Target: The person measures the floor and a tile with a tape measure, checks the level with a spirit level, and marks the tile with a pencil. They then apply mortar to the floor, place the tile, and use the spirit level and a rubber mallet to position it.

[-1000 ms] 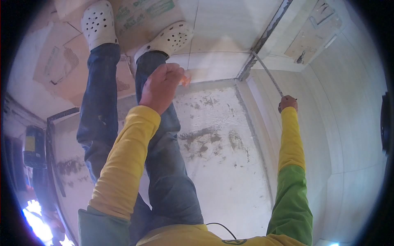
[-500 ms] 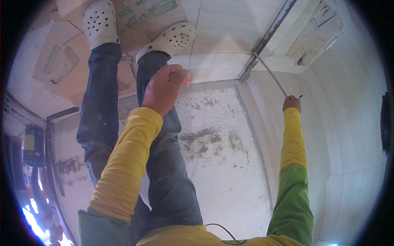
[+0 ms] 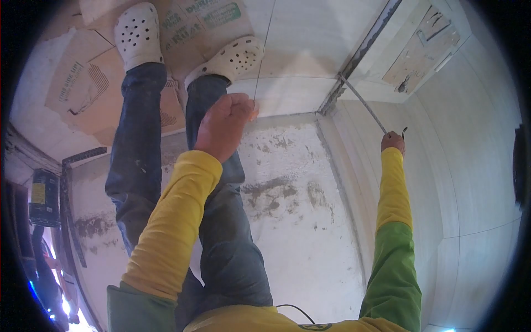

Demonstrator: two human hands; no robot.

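My left hand (image 3: 224, 126) is closed in a loose fist, held in front of my right trouser leg. An orange patch shows at its fingertips, too small to make out, so whatever it grips is hidden. Off to the right, my right hand (image 3: 393, 143) is wrapped round the near end of a thin grey rod (image 3: 365, 105). The rod slants up and left, its far end at the dark rough-edged strip (image 3: 359, 52) between the tiles. A small dark curved piece (image 3: 405, 131) sticks out beside the right hand.
White clogs (image 3: 235, 58) stand on and beside flattened cardboard (image 3: 88, 88). Below is a white, stained slab (image 3: 293, 221). Pale tiles (image 3: 470, 166) cover the right wall, and a recess with brown board (image 3: 417, 50) lies at upper right. A dark bucket (image 3: 45, 198) stands left.
The view has tilted slightly, so the feet and floor sit a little lower. My left hand has turned slightly, showing less of the orange patch. My right hand keeps its hold on the rod.
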